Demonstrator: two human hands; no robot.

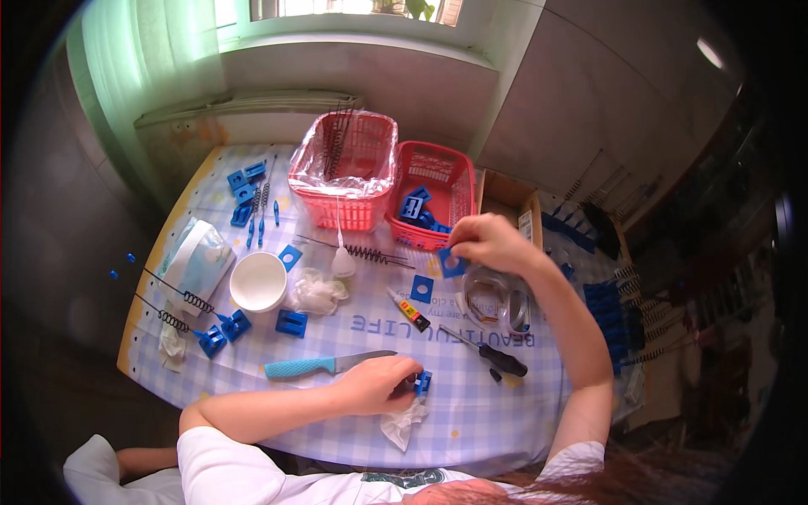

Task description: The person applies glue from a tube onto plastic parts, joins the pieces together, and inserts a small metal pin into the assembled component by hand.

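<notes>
Blue plate (450, 263) pinched by the raised right hand (486, 241) beside the basket (433, 195); left hand (376, 385) grips a blue piece (422, 383) near the table edge (438, 459).

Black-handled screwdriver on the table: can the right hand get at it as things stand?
Probably yes: the screwdriver lies uncovered just below the right hand, though that hand already pinches a blue square piece.

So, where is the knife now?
In the head view, the knife lies on the table, just left of the left hand, its blue handle pointing left, below the white bowl.
</notes>
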